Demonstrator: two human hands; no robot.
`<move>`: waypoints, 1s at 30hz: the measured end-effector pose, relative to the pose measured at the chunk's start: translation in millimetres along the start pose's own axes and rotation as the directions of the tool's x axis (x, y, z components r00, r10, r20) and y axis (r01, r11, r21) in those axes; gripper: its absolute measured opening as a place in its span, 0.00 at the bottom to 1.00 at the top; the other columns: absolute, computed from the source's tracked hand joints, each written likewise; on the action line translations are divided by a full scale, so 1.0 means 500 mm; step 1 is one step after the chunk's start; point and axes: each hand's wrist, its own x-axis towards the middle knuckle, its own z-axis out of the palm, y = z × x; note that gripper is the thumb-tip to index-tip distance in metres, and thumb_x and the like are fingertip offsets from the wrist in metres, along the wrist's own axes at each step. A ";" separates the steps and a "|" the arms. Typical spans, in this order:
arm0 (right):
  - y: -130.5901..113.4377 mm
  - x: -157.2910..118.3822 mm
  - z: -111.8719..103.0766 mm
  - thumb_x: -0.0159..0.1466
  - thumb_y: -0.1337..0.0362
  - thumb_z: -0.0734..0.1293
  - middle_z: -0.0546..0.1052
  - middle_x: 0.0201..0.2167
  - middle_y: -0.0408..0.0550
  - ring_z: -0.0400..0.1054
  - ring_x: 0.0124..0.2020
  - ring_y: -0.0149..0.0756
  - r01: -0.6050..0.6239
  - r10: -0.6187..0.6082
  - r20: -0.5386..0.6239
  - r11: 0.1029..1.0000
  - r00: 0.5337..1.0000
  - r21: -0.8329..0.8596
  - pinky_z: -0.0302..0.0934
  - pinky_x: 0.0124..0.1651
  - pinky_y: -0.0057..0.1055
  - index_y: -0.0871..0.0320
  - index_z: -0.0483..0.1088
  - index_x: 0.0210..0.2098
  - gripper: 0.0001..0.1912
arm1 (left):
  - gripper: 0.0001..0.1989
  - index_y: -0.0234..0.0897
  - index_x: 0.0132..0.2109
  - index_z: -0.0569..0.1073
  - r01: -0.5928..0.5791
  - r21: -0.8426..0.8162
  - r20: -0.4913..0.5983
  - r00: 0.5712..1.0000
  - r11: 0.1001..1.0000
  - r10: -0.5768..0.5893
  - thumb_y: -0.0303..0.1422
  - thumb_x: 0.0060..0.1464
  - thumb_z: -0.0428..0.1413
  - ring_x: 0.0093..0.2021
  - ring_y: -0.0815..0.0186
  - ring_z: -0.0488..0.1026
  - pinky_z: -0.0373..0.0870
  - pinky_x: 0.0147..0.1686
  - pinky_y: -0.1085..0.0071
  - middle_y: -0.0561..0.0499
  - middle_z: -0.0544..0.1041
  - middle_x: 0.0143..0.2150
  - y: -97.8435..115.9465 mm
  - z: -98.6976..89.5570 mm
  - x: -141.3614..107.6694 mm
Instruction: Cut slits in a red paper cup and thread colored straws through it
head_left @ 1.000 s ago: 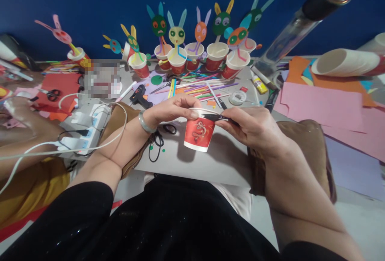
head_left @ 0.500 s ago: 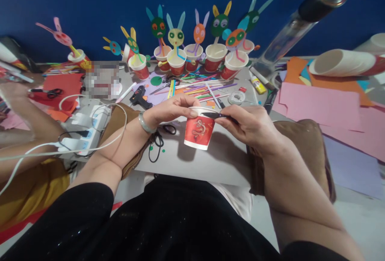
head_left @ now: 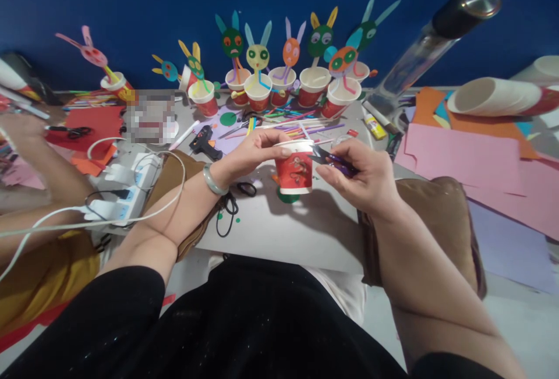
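Observation:
A red and white paper cup (head_left: 295, 170) is held upright above the table by my left hand (head_left: 264, 149), its thumb on the outside near the rim. My right hand (head_left: 364, 175) grips dark-handled scissors (head_left: 339, 163), their blades slightly apart and pointing left at the cup's right side near the rim. On the table below the cup lies a green paper disc (head_left: 288, 197), partly hidden by it. Behind, several cups (head_left: 257, 99) hold paper animal heads (head_left: 257, 56) with long ears.
A glue gun (head_left: 204, 143) lies left of centre, near coloured sticks (head_left: 305, 128). A tall bottle (head_left: 419, 53) leans at the back right beside pink paper (head_left: 463, 152). A power strip (head_left: 137, 190) with cables and another person's arm (head_left: 56, 175) are at left.
The cup has been raised slightly and turned more upright, uncovering the green disc. My right hand has moved a little right, and the scissor blades have drawn back from the cup's front and parted.

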 end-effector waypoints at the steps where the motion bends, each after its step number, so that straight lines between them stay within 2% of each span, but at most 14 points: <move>1: -0.001 -0.001 0.001 0.66 0.43 0.70 0.67 0.19 0.40 0.56 0.20 0.29 -0.010 0.010 0.012 1.000 1.000 -0.022 0.50 0.24 0.32 0.54 0.70 0.33 0.20 | 0.22 0.35 0.32 0.76 -0.027 0.023 -0.032 0.999 0.999 0.028 0.50 0.51 0.70 0.32 0.69 0.72 0.69 0.35 0.70 0.53 0.75 0.30 -0.002 0.001 0.001; 7: 0.001 -0.007 0.009 0.68 0.46 0.66 0.69 0.18 0.41 0.58 0.18 0.30 0.005 0.000 0.022 0.975 1.000 -0.222 0.51 0.26 0.31 0.55 0.75 0.36 0.18 | 0.23 0.36 0.32 0.75 -0.091 0.142 -0.129 0.986 0.986 0.110 0.52 0.53 0.68 0.31 0.71 0.68 0.66 0.32 0.72 0.53 0.74 0.30 -0.005 0.006 0.004; 13: 0.010 -0.008 0.014 0.70 0.45 0.62 0.72 0.20 0.45 0.63 0.21 0.34 0.033 -0.023 0.031 0.915 0.999 -0.402 0.51 0.27 0.31 0.57 0.78 0.39 0.23 | 0.23 0.35 0.34 0.77 -0.126 0.306 -0.114 0.979 0.944 0.167 0.53 0.56 0.65 0.30 0.72 0.67 0.63 0.31 0.73 0.52 0.76 0.31 -0.008 0.004 0.003; 20: 0.009 -0.008 0.012 0.71 0.45 0.62 0.75 0.22 0.48 0.67 0.24 0.38 0.037 -0.009 0.064 0.895 0.998 -0.445 0.49 0.29 0.33 0.56 0.79 0.41 0.23 | 0.23 0.35 0.34 0.77 -0.200 0.427 -0.075 0.964 0.882 0.255 0.53 0.59 0.62 0.33 0.69 0.72 0.68 0.36 0.70 0.50 0.79 0.33 -0.012 0.005 0.001; 25: 0.007 -0.009 0.006 0.70 0.45 0.63 0.75 0.21 0.48 0.66 0.23 0.38 0.026 0.011 0.077 0.884 0.997 -0.468 0.47 0.29 0.33 0.55 0.79 0.40 0.22 | 0.23 0.37 0.35 0.78 -0.183 0.521 -0.045 0.969 0.834 0.241 0.54 0.60 0.61 0.35 0.66 0.73 0.69 0.39 0.68 0.48 0.80 0.34 -0.010 0.004 0.000; 30: 0.002 -0.008 -0.002 0.71 0.47 0.63 0.74 0.20 0.48 0.65 0.22 0.38 0.028 0.023 0.111 0.896 0.994 -0.443 0.46 0.29 0.34 0.54 0.79 0.39 0.20 | 0.22 0.37 0.36 0.78 -0.187 0.538 -0.024 0.971 0.822 0.237 0.53 0.61 0.60 0.36 0.65 0.73 0.68 0.40 0.67 0.48 0.79 0.34 -0.012 0.004 -0.001</move>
